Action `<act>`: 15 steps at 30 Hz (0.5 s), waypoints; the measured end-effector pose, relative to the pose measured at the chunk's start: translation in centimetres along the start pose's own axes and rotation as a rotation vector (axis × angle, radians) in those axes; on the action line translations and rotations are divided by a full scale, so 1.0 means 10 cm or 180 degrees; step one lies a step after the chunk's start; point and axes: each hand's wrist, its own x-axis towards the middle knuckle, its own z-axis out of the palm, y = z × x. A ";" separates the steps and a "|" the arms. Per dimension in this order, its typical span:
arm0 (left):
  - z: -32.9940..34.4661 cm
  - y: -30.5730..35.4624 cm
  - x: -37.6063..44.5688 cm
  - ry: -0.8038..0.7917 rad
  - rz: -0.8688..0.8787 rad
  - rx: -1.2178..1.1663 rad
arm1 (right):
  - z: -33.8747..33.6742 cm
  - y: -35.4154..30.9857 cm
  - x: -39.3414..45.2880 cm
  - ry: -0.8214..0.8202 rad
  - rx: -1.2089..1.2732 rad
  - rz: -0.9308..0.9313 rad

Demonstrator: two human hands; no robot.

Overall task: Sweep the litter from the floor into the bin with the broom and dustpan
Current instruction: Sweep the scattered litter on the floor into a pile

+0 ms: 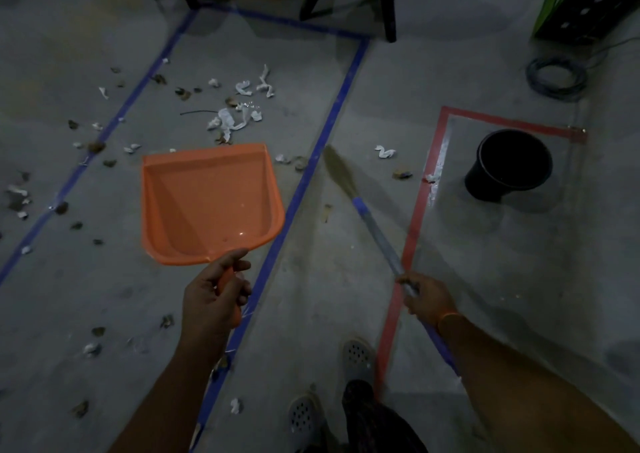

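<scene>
Feet: my two perforated slippers (358, 355) stood at the near edge, between the blue tape line (304, 182) and the red tape line (412, 231).
Left hand: my left hand (214, 297) had its fingers curled tight round the orange handle, thumb lying toward the pan.
Dustpan: the orange dustpan (207, 203) was held out ahead of me, open mouth facing far, with nothing in it; I could not tell whether its front lip touched the floor.
Right hand: my right hand (424, 298) had its fingers wrapped round the shaft, an orange band at the wrist.
Broom: the broom (375, 231) slanted from my grip toward far left, its bristles reaching the blue tape, just right of the dustpan.
Litter: the litter (232, 117), torn white paper and dry leaves, lay mostly beyond and left of the dustpan; a few scraps lay between the two tape lines.
Bin: the black bin (509, 165) stood upright to the right, inside the red tape outline.
Far right: a coil of cable (556, 77) lay on the floor.
</scene>
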 end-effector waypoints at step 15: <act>0.19 -0.10 0.07 0.0007 -0.0118 0.0036 | -0.32 0.35 0.36 0.0578 0.0462 0.1058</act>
